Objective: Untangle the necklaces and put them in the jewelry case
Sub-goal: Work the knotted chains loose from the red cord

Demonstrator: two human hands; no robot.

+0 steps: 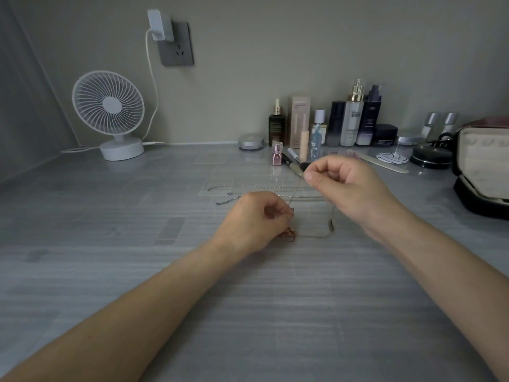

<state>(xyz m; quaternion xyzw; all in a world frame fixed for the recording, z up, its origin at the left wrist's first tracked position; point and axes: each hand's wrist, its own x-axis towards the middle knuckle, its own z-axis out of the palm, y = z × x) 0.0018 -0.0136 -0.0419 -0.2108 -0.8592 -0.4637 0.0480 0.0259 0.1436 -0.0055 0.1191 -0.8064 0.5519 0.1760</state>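
- Evidently, untangling is in hand: a fine gold-toned chain (316, 236) is pinched by the left hand (254, 219) beside a coppery knot (287, 235), and by the raised right hand (347, 183).
- Silver chains (261, 186) are laid straight on the table (137, 244), just beyond.
- The jewelry case (484, 166) is seen open, far right.
- Next, gentle, slack teasing of the knot is probably called for.

Silver chains (261, 186), coppery tangle (289, 235), white fan (108, 106), grey-streaked table (248, 312).
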